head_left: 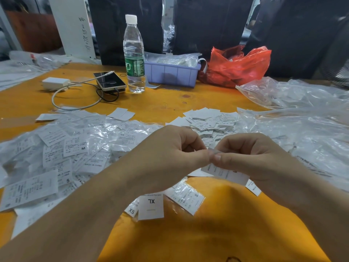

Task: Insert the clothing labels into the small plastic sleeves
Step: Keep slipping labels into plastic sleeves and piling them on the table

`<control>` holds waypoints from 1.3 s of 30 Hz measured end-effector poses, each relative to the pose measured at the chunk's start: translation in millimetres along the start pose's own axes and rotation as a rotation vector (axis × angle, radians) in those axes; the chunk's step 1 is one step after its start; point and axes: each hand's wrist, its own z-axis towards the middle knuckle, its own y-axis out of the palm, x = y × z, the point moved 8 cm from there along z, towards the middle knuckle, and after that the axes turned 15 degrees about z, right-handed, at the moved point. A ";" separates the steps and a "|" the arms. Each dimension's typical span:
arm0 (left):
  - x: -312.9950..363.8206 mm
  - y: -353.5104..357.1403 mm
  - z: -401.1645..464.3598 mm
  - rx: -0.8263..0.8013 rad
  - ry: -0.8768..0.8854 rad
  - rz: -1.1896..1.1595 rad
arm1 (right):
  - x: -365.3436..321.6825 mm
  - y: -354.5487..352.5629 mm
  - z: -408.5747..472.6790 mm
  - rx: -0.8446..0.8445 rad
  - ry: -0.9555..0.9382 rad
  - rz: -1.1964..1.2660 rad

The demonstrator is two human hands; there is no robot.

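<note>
My left hand and my right hand meet at their fingertips above the table's near middle. Both pinch the top edge of a white printed label that hangs below my right thumb; whether a clear sleeve is around it I cannot tell. A heap of bare white labels lies just beyond my hands. Labels inside small plastic sleeves spread over the left of the table. Three more, marked XL, S and XS, lie under my left wrist.
A water bottle, a phone with a charger and cables, a purple bin and a red plastic bag stand at the back of the orange table. Large clear plastic bags cover the right side.
</note>
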 end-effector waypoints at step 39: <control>-61.7 -69.9 -10.0 0.205 -0.465 0.623 | -53.8 -38.3 -16.8 0.354 -0.430 -0.652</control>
